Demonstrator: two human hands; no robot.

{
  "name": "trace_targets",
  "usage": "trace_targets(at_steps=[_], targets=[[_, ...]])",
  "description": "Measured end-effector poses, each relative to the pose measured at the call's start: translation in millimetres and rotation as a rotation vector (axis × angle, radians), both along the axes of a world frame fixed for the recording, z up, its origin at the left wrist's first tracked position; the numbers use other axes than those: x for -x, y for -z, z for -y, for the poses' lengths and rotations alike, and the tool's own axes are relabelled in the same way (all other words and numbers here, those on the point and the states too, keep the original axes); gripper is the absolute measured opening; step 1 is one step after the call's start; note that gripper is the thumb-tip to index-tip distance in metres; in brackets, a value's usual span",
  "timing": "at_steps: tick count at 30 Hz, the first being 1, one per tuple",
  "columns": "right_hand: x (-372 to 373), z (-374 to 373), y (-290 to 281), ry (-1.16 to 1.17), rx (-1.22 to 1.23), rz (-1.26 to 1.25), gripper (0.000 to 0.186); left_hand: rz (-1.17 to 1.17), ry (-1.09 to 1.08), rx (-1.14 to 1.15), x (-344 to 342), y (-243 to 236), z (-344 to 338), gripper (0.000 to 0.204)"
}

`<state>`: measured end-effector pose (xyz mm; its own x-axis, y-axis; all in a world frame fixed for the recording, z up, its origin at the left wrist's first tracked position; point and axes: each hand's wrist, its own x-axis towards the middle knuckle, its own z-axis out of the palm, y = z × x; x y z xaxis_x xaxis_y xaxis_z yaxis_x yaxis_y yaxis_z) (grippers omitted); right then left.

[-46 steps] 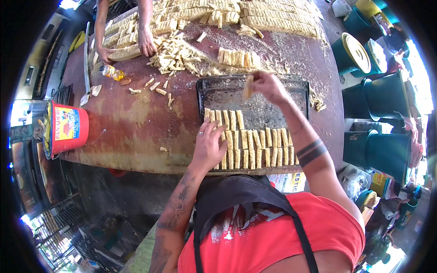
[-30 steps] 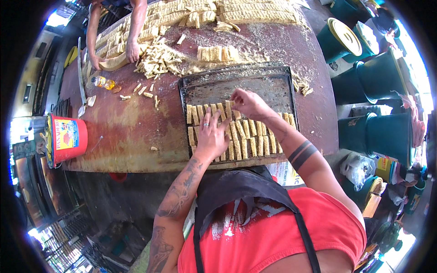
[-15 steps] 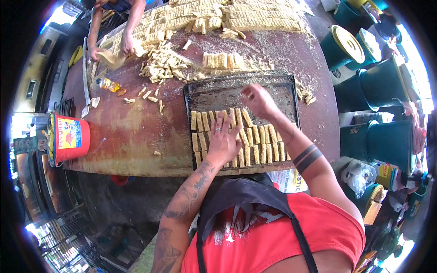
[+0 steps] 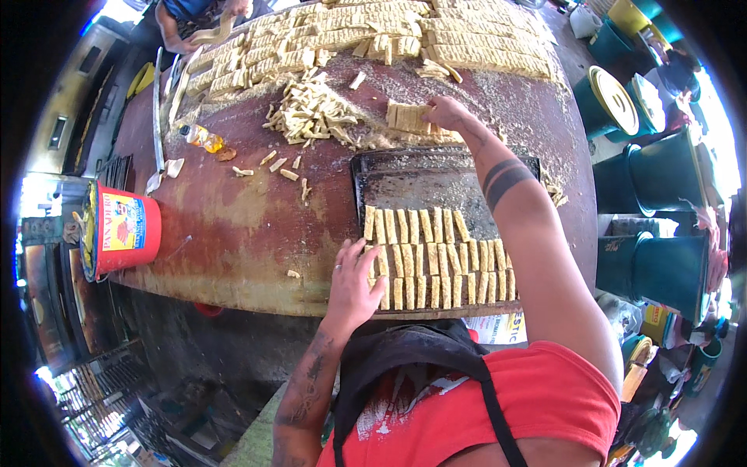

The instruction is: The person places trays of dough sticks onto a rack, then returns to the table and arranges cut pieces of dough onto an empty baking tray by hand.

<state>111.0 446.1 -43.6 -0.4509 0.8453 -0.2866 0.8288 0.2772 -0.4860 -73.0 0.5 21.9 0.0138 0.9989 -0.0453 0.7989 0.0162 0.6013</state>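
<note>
Rows of pale dough sticks (image 4: 420,259) lie side by side on a dark baking tray (image 4: 455,183), filling its near part; the far part is bare metal with crumbs. My left hand (image 4: 354,284), a ring on one finger, rests at the tray's left edge, fingers spread and holding nothing. Beyond the tray's far edge, my right hand (image 4: 449,114) reaches to the right end of a short block of dough sticks (image 4: 407,117), its fingers curled against them. The hand itself partly hides how many sticks are between the fingers. My right forearm crosses over the tray's right side.
A loose heap of dough sticks (image 4: 311,113) and long packed rows (image 4: 498,58) cover the table's far side. A bottle (image 4: 204,138), a long blade (image 4: 158,113) and a red bucket (image 4: 140,233) stand or lie left. Another person's hand (image 4: 187,44) works far left; green bins (image 4: 669,175) line the right.
My right hand has moved from above the tray to the block of sticks beyond it. My left hand has slid off the rows to the tray's left edge. The view has shifted.
</note>
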Motion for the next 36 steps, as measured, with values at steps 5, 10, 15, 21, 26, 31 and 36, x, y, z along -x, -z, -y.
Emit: trace_targets(at_steps=[5, 10, 15, 21, 26, 31, 36], targets=[[-5.8, 43.7, 25.6, 0.313, -0.116, -0.323, 0.05, 0.064, -0.083, 0.009, 9.4, -2.5, 1.1, 0.06], [-50.7, 36.8, 27.0, 0.38, -0.114, -0.737, 0.053, 0.092, 0.017, 0.001, -27.9, -3.9, -31.1, 0.057], [-103.9, 106.4, -19.7, 0.285, 0.177, -0.902, 0.049, 0.027, 0.116, 0.015, -71.0, 4.7, -44.8, 0.052], [-169.6, 195.4, -34.7, 0.247, 0.637, -0.935, 0.046, 0.222, 0.035, -0.193, -142.3, 31.5, -98.3, 0.05], [-175.6, 219.3, -51.9, 0.11, 0.503, -0.851, 0.045, 1.096, -0.182, 0.302, -168.1, 26.0, -146.0, 0.037], [-201.2, 216.5, -59.6, 0.322, 0.452, -0.874, 0.04, 0.974, -0.26, 0.354, -172.1, 32.4, -129.7, 0.034], [-189.3, 224.3, -53.3, 0.121, 0.314, -0.445, 0.038, 1.078, -0.464, 0.285, -160.5, 47.0, -105.1, 0.026]])
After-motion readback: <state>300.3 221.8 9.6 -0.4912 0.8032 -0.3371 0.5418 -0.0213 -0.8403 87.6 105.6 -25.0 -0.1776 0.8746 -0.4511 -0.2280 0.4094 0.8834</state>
